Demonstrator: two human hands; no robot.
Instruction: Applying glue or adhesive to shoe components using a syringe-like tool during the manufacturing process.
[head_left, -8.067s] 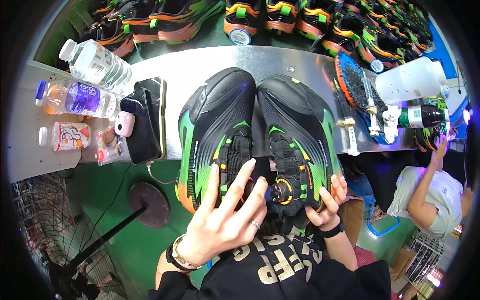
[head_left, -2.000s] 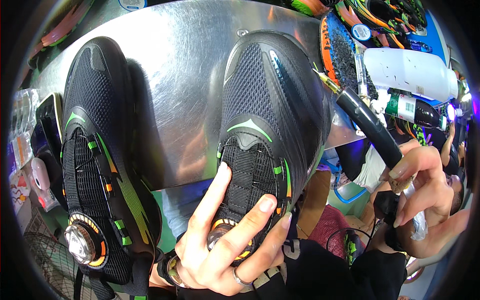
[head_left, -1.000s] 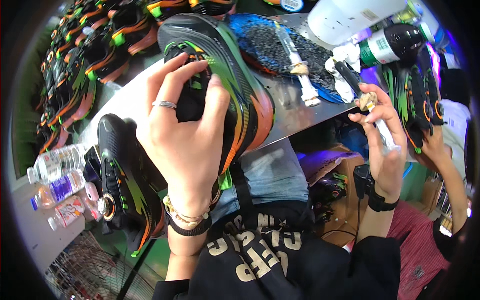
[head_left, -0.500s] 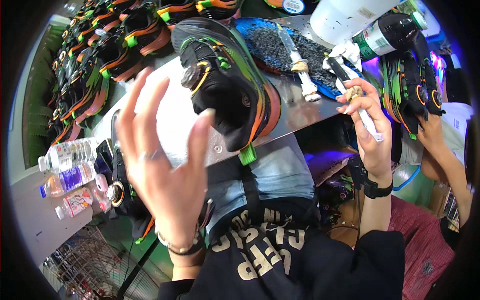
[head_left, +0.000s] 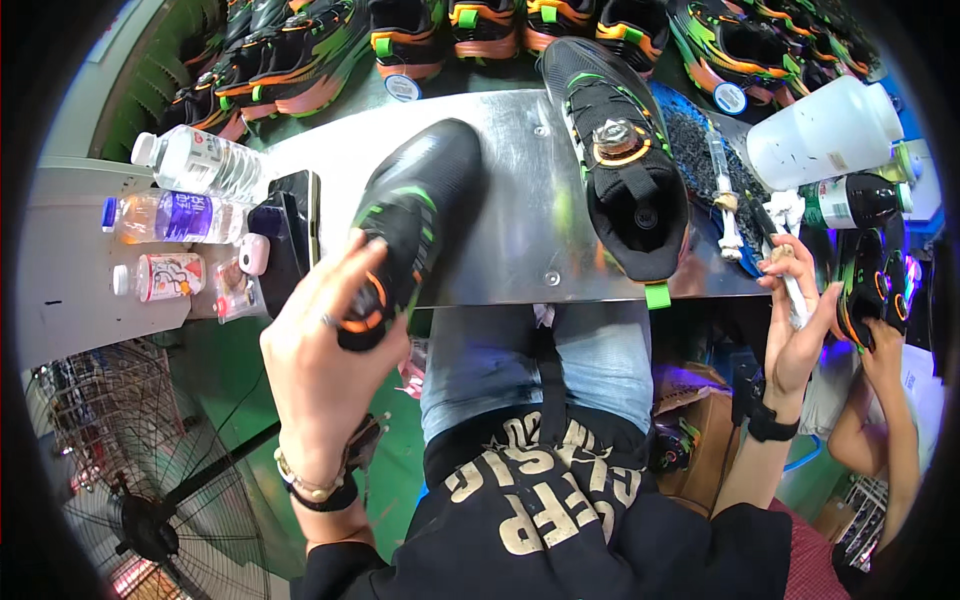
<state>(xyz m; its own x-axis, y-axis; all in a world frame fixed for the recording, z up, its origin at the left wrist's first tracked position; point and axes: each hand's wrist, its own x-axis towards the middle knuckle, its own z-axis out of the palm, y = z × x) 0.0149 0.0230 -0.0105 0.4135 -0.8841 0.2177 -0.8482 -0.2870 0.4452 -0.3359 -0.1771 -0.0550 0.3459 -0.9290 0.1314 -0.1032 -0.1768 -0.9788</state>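
My left hand (head_left: pixel 330 350) is closed round the heel end of a black sneaker (head_left: pixel 415 190) with green and orange trim. That shoe lies at the left of the metal tabletop, toe pointing away. A second sneaker (head_left: pixel 640 215), matching it, stands to its right with a clear dial on top and a green heel tab toward me. Off to the right, my right hand (head_left: pixel 795 325) holds a slim stick-like tool (head_left: pixel 793 295) between its fingers. White wrapping and a tan wad cover the tool, and its far end is dark.
Bottles (head_left: pixel 215 165) and a phone (head_left: pixel 295 210) lie left on the metal table (head_left: pixel 510 260). Right are a blue tray (head_left: pixel 700 130) with a similar tool (head_left: pixel 722 190), a white jug (head_left: pixel 825 130) and a dark bottle (head_left: pixel 850 200). Sneakers line the back; a co-worker's hand (head_left: pixel 880 350) holds another shoe.
My left hand, spread and holding nothing before, now grips the left sneaker, which has come onto the table. My view has swung left. My right hand still holds the tool.
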